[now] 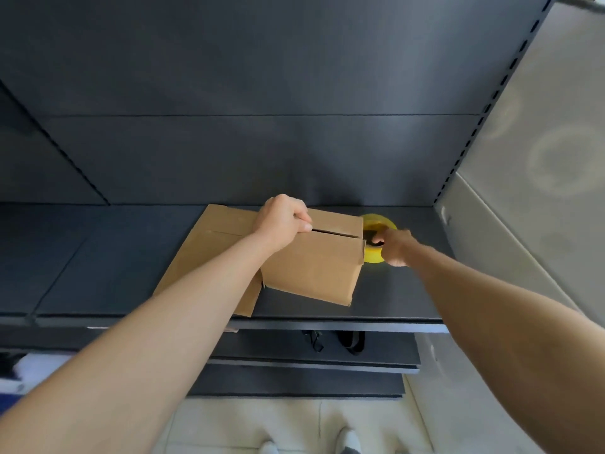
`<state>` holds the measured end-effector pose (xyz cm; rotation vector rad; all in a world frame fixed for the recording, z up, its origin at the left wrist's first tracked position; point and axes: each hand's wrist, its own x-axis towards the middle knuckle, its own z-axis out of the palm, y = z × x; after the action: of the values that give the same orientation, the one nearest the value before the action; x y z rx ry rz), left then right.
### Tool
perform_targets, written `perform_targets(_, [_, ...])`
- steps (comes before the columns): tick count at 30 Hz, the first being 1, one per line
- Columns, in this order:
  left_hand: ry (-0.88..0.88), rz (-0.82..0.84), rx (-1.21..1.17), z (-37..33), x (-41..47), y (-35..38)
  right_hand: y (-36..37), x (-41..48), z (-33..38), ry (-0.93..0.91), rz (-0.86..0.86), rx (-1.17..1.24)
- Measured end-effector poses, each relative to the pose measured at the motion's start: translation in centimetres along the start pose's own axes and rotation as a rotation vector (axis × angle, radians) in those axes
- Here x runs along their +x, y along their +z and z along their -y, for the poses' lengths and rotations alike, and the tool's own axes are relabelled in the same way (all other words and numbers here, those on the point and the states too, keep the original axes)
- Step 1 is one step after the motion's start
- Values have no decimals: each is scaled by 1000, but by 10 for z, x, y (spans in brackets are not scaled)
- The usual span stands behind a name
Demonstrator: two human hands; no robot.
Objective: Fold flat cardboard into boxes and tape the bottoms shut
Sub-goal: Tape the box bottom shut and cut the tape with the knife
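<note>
A folded brown cardboard box stands on the dark shelf, its closed flaps facing up with a slit between them. My left hand grips the box's top left edge, with the thumb at the flap seam. A flat piece of cardboard lies under and to the left of the box. Just right of the box lies a yellow tape roll, partly hidden. My right hand grips this roll with curled fingers.
The shelf has a dark back panel and a slotted upright at the right. Lower shelves hold small black items. A light wall stands to the right. Pale floor tiles and my shoes are below.
</note>
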<state>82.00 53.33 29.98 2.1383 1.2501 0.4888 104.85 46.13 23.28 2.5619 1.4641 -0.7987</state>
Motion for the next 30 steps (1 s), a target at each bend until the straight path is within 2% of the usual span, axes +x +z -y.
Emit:
perform_targets(3, [-20, -7, -39, 2, 0, 3, 3, 13, -6, -19, 21, -170])
perform_targets(7, [-47, -23, -99, 5, -1, 7, 7, 24, -12, -137, -82, -477])
perform_targets(9, [-56, -27, -111, 5, 0, 8, 4, 27, -12, -194, -116, -493])
perform_targets(11, [-49, -26, -114, 5, 2, 7, -9, 23, -8, -206, -101, -349])
perform_targets(15, [-26, -23, -111, 6, 3, 7, -57, 0, 7, -257, -113, 246])
perform_targets(17, [-4, -10, -116, 7, 3, 6, -85, -16, 13, -288, -158, 408])
perform_targets(22, [38, 32, -93, 5, 5, -1, -136, -65, 43, -408, -196, 558])
perform_targets(26, [55, 56, -138, 7, 5, -6, -135, -92, 67, -481, -68, 618])
perform_targets(30, [79, 55, -193, 13, -3, -6, -115, -99, 75, -426, 32, 592])
